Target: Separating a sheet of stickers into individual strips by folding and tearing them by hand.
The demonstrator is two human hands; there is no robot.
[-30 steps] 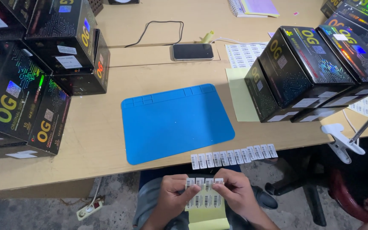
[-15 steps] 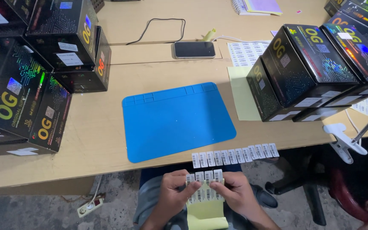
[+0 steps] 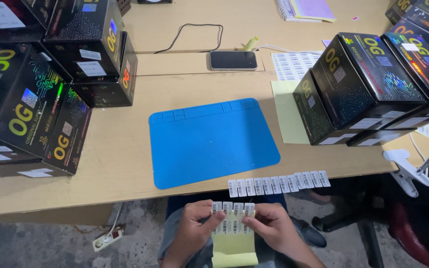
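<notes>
1. Left hand [image 3: 190,229] and right hand [image 3: 272,229] pinch the yellow label sheet [image 3: 233,238], fingers closed on its top corners.
2. Just beyond the fingers, a label strip [image 3: 278,184] hangs off the worktop [image 3: 120,164] edge.
3. Farther ahead lies the blue mat [image 3: 209,141].

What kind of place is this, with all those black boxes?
Probably a packing or labelling workbench in a small workshop. Stacks of black boxes stand on a wooden table, a row of barcode stickers lines its edge, and both hands hold a sticker sheet.
</notes>
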